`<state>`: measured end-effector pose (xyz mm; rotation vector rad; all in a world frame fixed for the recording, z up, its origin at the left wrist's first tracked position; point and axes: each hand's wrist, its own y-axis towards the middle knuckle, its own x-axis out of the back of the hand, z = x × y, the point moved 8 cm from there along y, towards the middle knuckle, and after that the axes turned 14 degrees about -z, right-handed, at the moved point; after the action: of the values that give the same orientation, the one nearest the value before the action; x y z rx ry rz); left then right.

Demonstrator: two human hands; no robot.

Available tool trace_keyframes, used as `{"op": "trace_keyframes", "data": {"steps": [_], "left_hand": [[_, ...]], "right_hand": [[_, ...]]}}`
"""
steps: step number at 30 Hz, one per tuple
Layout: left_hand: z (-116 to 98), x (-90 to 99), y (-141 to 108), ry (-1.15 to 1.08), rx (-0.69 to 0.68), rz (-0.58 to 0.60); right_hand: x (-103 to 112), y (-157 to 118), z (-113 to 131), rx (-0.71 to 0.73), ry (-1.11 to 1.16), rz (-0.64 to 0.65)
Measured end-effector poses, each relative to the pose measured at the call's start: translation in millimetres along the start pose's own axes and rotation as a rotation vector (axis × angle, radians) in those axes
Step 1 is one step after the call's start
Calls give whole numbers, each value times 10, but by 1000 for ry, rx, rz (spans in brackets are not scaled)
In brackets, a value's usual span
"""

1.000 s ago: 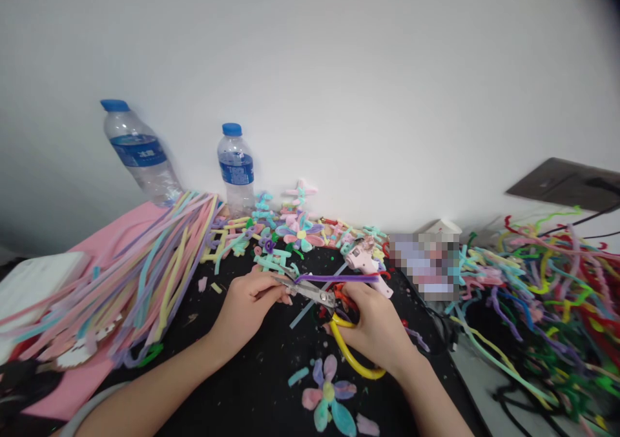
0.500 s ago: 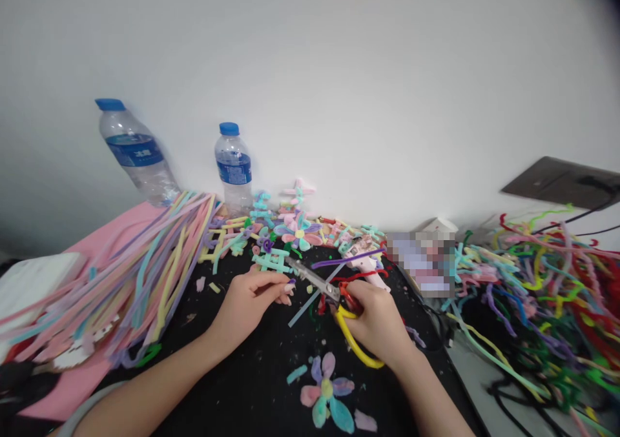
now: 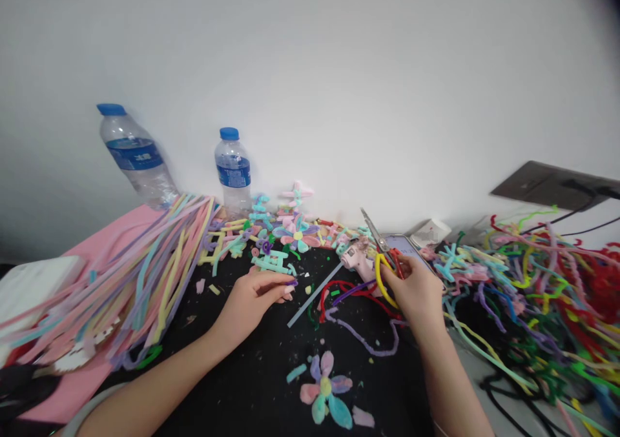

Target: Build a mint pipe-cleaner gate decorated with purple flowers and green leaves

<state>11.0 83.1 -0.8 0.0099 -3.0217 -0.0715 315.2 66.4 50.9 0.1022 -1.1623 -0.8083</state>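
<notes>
My left hand pinches a small purple piece over the black surface. My right hand is closed around the scissors, whose handles are yellow and red and whose blades point up and left. Under and beside the right hand lie a pink glue gun, a red pipe cleaner and a dark purple strip. A pale glue stick lies between the hands. Nearer me is a fuzzy flower with multicoloured petals and a yellow centre.
Pastel pipe cleaners are heaped at the left. Two bottles stand by the wall. Small fuzzy shapes line the back. A phone and a tangled pipe-cleaner pile are at the right.
My right hand has moved right and slightly up with the scissors, away from my left hand. The dark purple strip now lies lower, and a lavender pipe cleaner has come into view. My left hand has barely moved.
</notes>
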Motion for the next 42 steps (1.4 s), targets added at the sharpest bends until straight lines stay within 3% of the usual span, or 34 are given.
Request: {"op": "trace_keyframes", "data": {"steps": [3,7,9,14,19,27,32,38,42], "left_hand": [[32,-1,-8,-42,69,-9],[24,-10,-17,9,73,-7],[19,5,-20,49,75,-21],[-21,82,-1,66,38,-82],[-61,192,47,57,-68,-172],[34,291,104,-133,33,-261],[2,319,119,-86,15,-279],[-31,401,132,-44,-2,-338],[-33,465,162,-13,-31,-371]], "right_hand": [[0,139,9,57,-55,-20],[-23,176,285,249,-15,13],[-53,110,473,297,15,65],[-169,-152,902,248,33,176],[-268,-320,1252,359,-37,180],[-362,-371,1406,354,-165,304],[-489,-409,1479,266,-221,383],[-705,-496,1630,286,-174,404],[-646,-495,1617,339,-129,386]]}}
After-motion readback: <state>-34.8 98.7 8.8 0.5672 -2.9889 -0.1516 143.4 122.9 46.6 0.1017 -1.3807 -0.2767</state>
